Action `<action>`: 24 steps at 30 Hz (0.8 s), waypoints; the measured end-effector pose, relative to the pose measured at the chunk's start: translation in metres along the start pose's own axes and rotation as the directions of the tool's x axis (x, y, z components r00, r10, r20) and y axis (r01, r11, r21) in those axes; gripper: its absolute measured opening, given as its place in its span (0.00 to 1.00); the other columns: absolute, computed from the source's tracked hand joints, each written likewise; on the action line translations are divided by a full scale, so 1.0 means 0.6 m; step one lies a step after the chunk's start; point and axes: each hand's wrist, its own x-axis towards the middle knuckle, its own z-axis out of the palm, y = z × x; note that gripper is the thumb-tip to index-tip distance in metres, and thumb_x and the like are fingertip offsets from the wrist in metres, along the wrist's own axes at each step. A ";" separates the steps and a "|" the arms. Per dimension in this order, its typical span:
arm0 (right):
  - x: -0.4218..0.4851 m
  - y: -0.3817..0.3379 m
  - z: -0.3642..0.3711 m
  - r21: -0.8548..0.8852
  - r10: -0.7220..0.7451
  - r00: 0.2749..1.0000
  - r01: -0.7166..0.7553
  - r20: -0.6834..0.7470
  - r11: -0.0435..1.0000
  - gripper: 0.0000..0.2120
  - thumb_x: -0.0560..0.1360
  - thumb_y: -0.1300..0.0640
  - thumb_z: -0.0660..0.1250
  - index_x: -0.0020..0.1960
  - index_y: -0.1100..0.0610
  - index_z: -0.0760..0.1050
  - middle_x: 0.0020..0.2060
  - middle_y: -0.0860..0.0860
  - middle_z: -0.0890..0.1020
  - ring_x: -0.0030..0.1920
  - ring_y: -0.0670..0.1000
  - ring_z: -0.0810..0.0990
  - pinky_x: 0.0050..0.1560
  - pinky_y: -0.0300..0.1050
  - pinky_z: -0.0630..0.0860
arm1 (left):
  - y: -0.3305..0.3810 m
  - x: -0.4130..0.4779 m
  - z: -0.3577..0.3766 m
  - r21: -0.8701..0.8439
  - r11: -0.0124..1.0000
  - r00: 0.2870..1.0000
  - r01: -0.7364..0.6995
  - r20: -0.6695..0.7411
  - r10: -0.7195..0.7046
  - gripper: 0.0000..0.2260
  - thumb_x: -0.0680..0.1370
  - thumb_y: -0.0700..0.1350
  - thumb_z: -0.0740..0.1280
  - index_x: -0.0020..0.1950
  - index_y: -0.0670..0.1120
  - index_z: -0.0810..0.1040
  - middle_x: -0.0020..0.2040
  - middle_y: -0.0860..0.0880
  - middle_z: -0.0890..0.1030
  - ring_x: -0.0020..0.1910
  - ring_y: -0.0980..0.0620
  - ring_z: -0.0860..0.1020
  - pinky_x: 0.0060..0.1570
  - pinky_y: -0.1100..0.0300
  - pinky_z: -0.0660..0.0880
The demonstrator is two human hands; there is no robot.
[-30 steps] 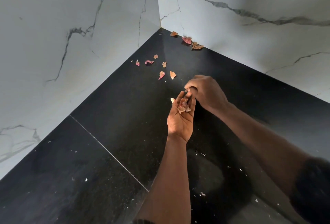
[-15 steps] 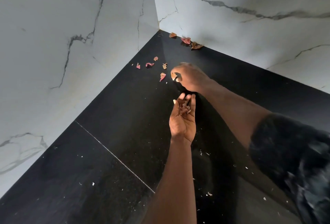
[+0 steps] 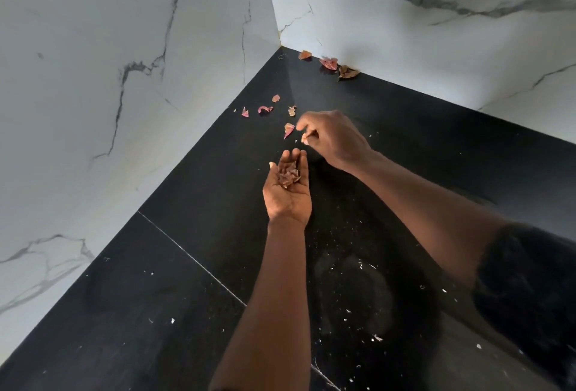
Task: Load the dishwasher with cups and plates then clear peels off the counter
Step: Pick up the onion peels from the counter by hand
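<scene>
In the head view, the peel-clearing step is in hand. The left hand lies palm up above the glossy black stone tabletop, its fingers loosely straight and cupped under a small heap of reddish-brown peels. Just beyond it the right hand hovers knuckles up, its fingers pinching a small pale peel scrap. Pink and tan loose peels lie scattered near the corner, and three more rest against the white veined marble wall. The next move likely calls for dropping the scrap into the cupped palm, then reaching for the pink curl just beside the right fingertips, keeping the left palm level so nothing spills.
</scene>
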 end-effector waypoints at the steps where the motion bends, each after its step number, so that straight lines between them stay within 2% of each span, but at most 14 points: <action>1: -0.004 -0.011 -0.002 0.030 -0.039 0.999 0.039 0.017 0.999 0.10 0.78 0.61 0.70 0.60 0.56 0.80 0.51 0.53 0.85 0.47 0.48 0.83 0.47 0.45 0.81 | 0.002 0.005 0.001 0.000 1.000 1.000 0.013 -0.015 -0.013 0.16 0.85 0.46 0.57 0.57 0.35 0.78 0.55 0.38 0.82 0.60 0.41 0.80 0.69 0.49 0.72; 4: -0.020 -0.044 0.003 0.035 -0.175 0.971 0.171 0.164 0.985 0.06 0.78 0.61 0.69 0.54 0.57 0.82 0.48 0.51 0.84 0.45 0.49 0.82 0.47 0.50 0.81 | 0.011 0.007 0.005 0.030 0.999 0.997 0.042 -0.068 -0.040 0.15 0.85 0.45 0.57 0.56 0.36 0.79 0.48 0.41 0.83 0.51 0.47 0.82 0.67 0.54 0.73; 6: -0.019 -0.054 0.008 0.012 -0.206 0.941 0.211 0.268 0.977 0.05 0.78 0.57 0.69 0.51 0.56 0.83 0.47 0.50 0.80 0.44 0.50 0.80 0.46 0.50 0.79 | 0.015 0.002 0.006 0.057 0.997 0.996 0.045 -0.079 -0.040 0.15 0.85 0.44 0.56 0.52 0.37 0.79 0.41 0.44 0.82 0.43 0.50 0.82 0.58 0.58 0.77; 7: -0.011 -0.058 0.009 0.002 -0.211 0.941 0.219 0.264 0.976 0.07 0.79 0.54 0.69 0.50 0.56 0.83 0.46 0.50 0.79 0.43 0.50 0.79 0.45 0.49 0.78 | 0.017 0.001 0.006 0.063 0.997 0.996 0.033 -0.082 -0.028 0.15 0.85 0.44 0.56 0.51 0.38 0.80 0.42 0.44 0.83 0.43 0.50 0.82 0.55 0.58 0.79; 8: 0.003 -0.057 0.012 -0.004 -0.198 0.954 0.204 0.223 0.979 0.07 0.79 0.54 0.68 0.50 0.57 0.83 0.46 0.51 0.79 0.43 0.49 0.80 0.44 0.47 0.78 | 0.019 0.000 0.005 0.052 0.999 0.997 0.015 -0.079 -0.011 0.15 0.85 0.44 0.56 0.52 0.38 0.80 0.45 0.43 0.83 0.47 0.49 0.82 0.56 0.57 0.79; 10: 0.036 -0.047 0.019 -0.059 -0.111 0.986 0.119 0.121 0.991 0.07 0.80 0.58 0.68 0.55 0.57 0.82 0.50 0.53 0.81 0.45 0.50 0.81 0.44 0.44 0.79 | 0.020 0.001 0.000 0.002 1.000 0.999 -0.005 -0.049 0.005 0.16 0.85 0.44 0.55 0.56 0.36 0.79 0.51 0.42 0.82 0.57 0.44 0.81 0.64 0.51 0.76; 11: 0.050 -0.039 0.024 -0.105 -0.060 0.993 0.070 0.098 0.992 0.10 0.80 0.60 0.68 0.60 0.57 0.81 0.53 0.54 0.81 0.48 0.51 0.81 0.45 0.43 0.78 | 0.020 -0.001 -0.004 -0.003 1.000 0.999 -0.007 -0.033 0.007 0.16 0.85 0.44 0.55 0.57 0.36 0.78 0.52 0.42 0.82 0.60 0.43 0.79 0.66 0.49 0.75; 13: 0.065 -0.023 0.041 -0.174 0.002 0.987 0.026 0.158 0.984 0.16 0.79 0.64 0.66 0.66 0.56 0.78 0.57 0.55 0.78 0.53 0.53 0.79 0.49 0.45 0.77 | 0.021 -0.009 -0.013 0.034 0.999 1.000 -0.004 -0.005 0.004 0.17 0.86 0.45 0.54 0.58 0.35 0.78 0.51 0.41 0.83 0.62 0.42 0.79 0.67 0.49 0.74; 15: 0.062 -0.022 0.054 -0.246 0.023 0.970 0.038 0.243 0.969 0.13 0.80 0.64 0.64 0.63 0.58 0.79 0.56 0.55 0.78 0.56 0.54 0.78 0.50 0.45 0.74 | 0.024 -0.014 -0.021 0.061 0.998 1.000 0.006 0.030 -0.008 0.17 0.86 0.45 0.55 0.58 0.35 0.78 0.53 0.39 0.82 0.63 0.42 0.79 0.68 0.50 0.73; 17: 0.054 -0.029 0.057 -0.294 0.029 0.964 0.053 0.266 0.954 0.08 0.80 0.65 0.63 0.55 0.61 0.79 0.52 0.54 0.78 0.53 0.53 0.78 0.46 0.43 0.68 | 0.028 -0.013 -0.030 0.054 0.998 0.998 0.017 0.051 -0.020 0.17 0.86 0.46 0.55 0.59 0.35 0.77 0.59 0.36 0.80 0.64 0.40 0.78 0.70 0.49 0.71; 19: 0.047 -0.034 0.055 -0.293 0.042 0.962 0.040 0.269 0.955 0.08 0.80 0.66 0.62 0.51 0.60 0.79 0.50 0.54 0.79 0.50 0.53 0.78 0.44 0.43 0.66 | 0.030 -0.010 -0.037 0.012 1.000 0.998 0.029 0.061 -0.029 0.18 0.86 0.47 0.55 0.62 0.34 0.76 0.63 0.35 0.78 0.67 0.39 0.76 0.71 0.49 0.69; 21: 0.040 -0.028 0.049 -0.275 0.044 0.967 0.027 0.250 0.961 0.07 0.80 0.66 0.63 0.49 0.58 0.78 0.47 0.53 0.80 0.47 0.53 0.79 0.44 0.44 0.71 | 0.029 -0.010 -0.041 -0.036 0.999 0.998 0.024 0.064 -0.022 0.19 0.86 0.46 0.55 0.66 0.34 0.74 0.67 0.34 0.76 0.68 0.38 0.75 0.72 0.48 0.68; 24: 0.034 -0.013 0.036 -0.149 0.079 0.988 -0.059 0.136 0.987 0.04 0.78 0.63 0.68 0.48 0.56 0.80 0.45 0.52 0.83 0.44 0.52 0.82 0.46 0.51 0.81 | 0.025 -0.015 -0.037 -0.052 0.999 0.998 0.000 0.057 0.002 0.18 0.86 0.45 0.55 0.67 0.33 0.73 0.68 0.34 0.75 0.68 0.39 0.75 0.72 0.47 0.68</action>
